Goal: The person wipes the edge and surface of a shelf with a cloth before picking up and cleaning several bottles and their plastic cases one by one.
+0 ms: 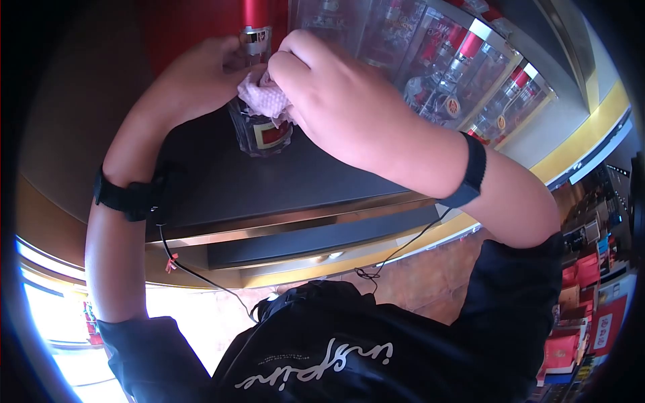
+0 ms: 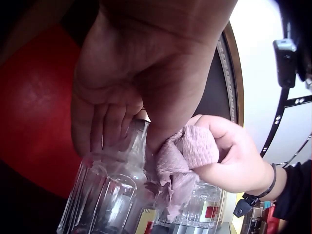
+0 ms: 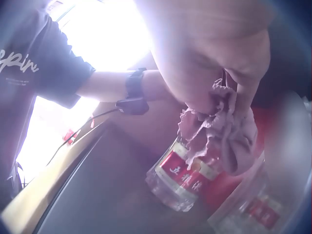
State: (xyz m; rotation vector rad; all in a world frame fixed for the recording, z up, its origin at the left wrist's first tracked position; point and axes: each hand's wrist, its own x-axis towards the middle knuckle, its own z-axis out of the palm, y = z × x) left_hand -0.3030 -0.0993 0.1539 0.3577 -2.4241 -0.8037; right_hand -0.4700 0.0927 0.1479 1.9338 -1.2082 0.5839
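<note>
A clear glass liquor bottle [image 1: 246,138] with a red cap and a red-and-gold label stands on a dark shelf [image 1: 201,174]. My left hand [image 1: 195,79] holds it round the neck, with the fingers behind the glass in the left wrist view. Bunched in my right hand [image 1: 349,101] is a pale pink textured cloth [image 1: 267,99]. That hand presses the cloth [image 2: 187,151] to the bottle's shoulder, just below the left thumb. Loose folds hang over the upper part of the label [image 3: 180,168]. Part of the neck is hidden by my hands.
More clear bottles with red caps [image 1: 470,46] stand close by on the right, near glass panels. A red surface [image 2: 39,97] lies behind the bottle. The shelf's front edge [image 1: 302,225] runs before me, and thin cables [image 1: 201,275] trail from both wristbands.
</note>
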